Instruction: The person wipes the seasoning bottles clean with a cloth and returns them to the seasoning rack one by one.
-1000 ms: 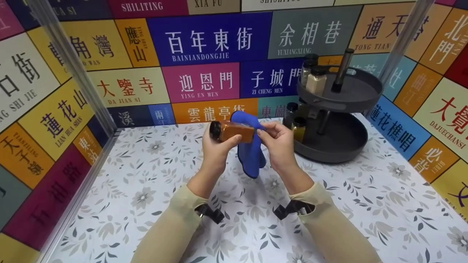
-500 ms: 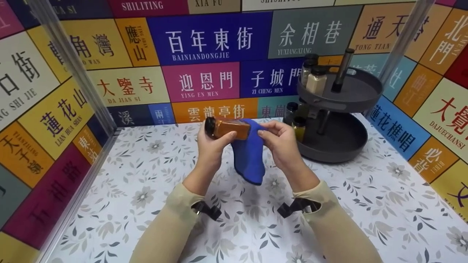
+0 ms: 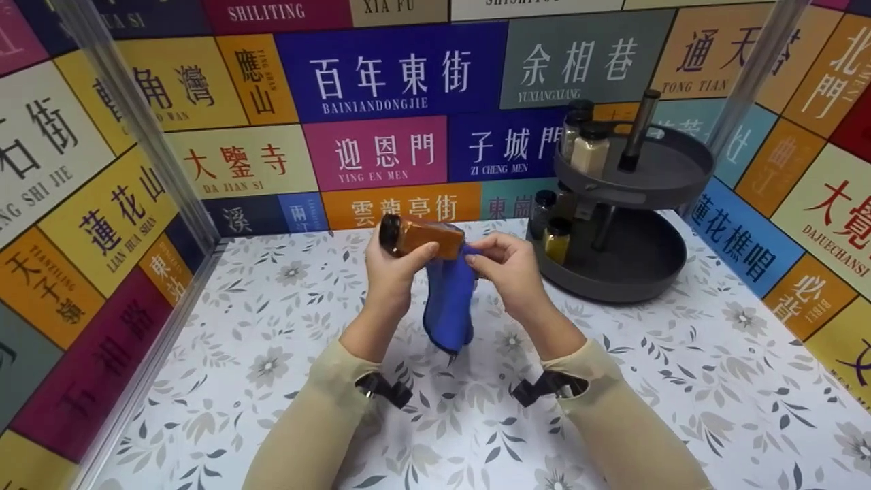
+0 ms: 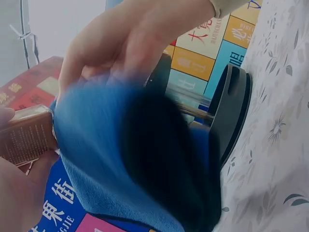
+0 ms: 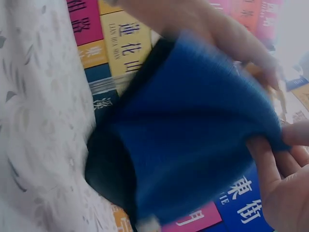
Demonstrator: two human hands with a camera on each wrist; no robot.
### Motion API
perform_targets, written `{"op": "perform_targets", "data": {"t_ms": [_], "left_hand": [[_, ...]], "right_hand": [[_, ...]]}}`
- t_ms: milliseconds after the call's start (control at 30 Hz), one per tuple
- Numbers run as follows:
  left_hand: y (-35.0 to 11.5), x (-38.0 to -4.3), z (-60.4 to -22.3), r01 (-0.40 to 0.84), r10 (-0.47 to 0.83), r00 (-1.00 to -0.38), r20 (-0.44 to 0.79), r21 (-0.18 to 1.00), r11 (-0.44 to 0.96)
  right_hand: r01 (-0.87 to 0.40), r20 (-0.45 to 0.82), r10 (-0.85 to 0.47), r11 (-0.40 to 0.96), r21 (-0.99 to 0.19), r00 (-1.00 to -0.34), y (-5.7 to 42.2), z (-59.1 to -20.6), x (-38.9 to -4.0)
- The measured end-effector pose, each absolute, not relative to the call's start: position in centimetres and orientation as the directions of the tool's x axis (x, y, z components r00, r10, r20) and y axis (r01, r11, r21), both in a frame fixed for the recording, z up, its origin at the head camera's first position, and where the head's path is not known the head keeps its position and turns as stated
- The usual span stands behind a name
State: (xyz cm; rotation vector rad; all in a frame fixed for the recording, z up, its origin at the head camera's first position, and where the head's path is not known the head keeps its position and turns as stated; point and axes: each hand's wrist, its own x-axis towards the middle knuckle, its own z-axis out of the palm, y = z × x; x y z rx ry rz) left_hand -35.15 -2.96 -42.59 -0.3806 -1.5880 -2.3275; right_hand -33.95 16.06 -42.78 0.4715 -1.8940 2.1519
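A clear spice jar (image 3: 430,239) with orange-brown powder and a black lid lies tilted sideways in my left hand (image 3: 392,272), lid end toward the left. Thumb and fingers wrap round its body. My right hand (image 3: 507,269) pinches a blue cloth (image 3: 449,299) at the jar's base end. From there the cloth hangs down in folds above the table. The left wrist view has the cloth (image 4: 111,145) blurred beside the jar's printed side (image 4: 29,135). In the right wrist view, fingertips grip the upper edge of the cloth (image 5: 193,111).
A dark grey two-tier round rack (image 3: 612,289) stands at the back right. Jars with black lids sit on both tiers, among them a pale one (image 3: 589,151) above and a yellow-green one (image 3: 556,241) below. Sign-patterned walls enclose the floral-covered table (image 3: 286,422).
The jar has shifted slightly left in my left hand. My right hand first moved a little outward, then back in against the jar's base, and the hanging cloth swung left and folded narrower.
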Motion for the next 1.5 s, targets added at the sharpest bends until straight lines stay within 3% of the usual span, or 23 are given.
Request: {"op": "perform_targets", "data": {"t_ms": [233, 400, 633, 767, 933, 1067, 1200, 1367, 1500], "left_hand": [[-2.9, -35.1, -42.5, 0.36, -0.072, -0.931, 0.359, 0.862, -0.357], [-2.8, -34.8, -42.6, 0.382, -0.045, -0.92, 0.389, 0.865, -0.326], [-3.3, -34.7, -42.2, 0.453, -0.07, -0.888, 0.454, 0.842, -0.292], [-3.3, -34.8, -42.2, 0.48, -0.074, -0.875, 0.479, 0.835, -0.269], [-2.9, -34.7, -42.3, 0.487, -0.056, -0.87, 0.491, 0.833, -0.264], [-2.5, -34.4, -42.4, 0.483, -0.056, -0.871, 0.488, 0.833, -0.27], [-2.3, -34.3, -42.4, 0.465, -0.085, -0.884, 0.46, 0.844, -0.265], [-2.6, -34.5, -42.3, 0.446, -0.13, -0.895, 0.428, 0.872, -0.2], [-3.0, -34.7, -42.1, 0.431, -0.184, -0.897, 0.401, 0.886, -0.17]], "right_hand": [[-0.367, 0.379, 0.033, -0.339, -0.866, -0.925, 16.3, -42.0, -33.7], [-0.393, 0.392, 0.062, -0.269, -0.879, -0.918, 15.7, -42.5, -33.8], [-0.352, 0.382, -0.118, -0.212, -0.912, -0.917, 16.1, -42.7, -34.1], [-0.261, 0.325, -0.17, -0.318, -0.912, -0.93, 16.9, -42.1, -34.2], [-0.238, 0.298, -0.058, -0.465, -0.853, -0.953, 16.7, -42.1, -34.0], [-0.323, 0.341, 0.022, -0.384, -0.865, -0.94, 15.9, -42.6, -33.9], [-0.347, 0.357, 0.002, -0.246, -0.905, -0.934, 15.7, -43.1, -33.9], [-0.225, 0.262, -0.124, -0.251, -0.942, -0.957, 16.2, -43.1, -34.4], [-0.027, 0.11, -0.242, -0.323, -0.946, -0.964, 17.0, -43.8, -35.6]]}}
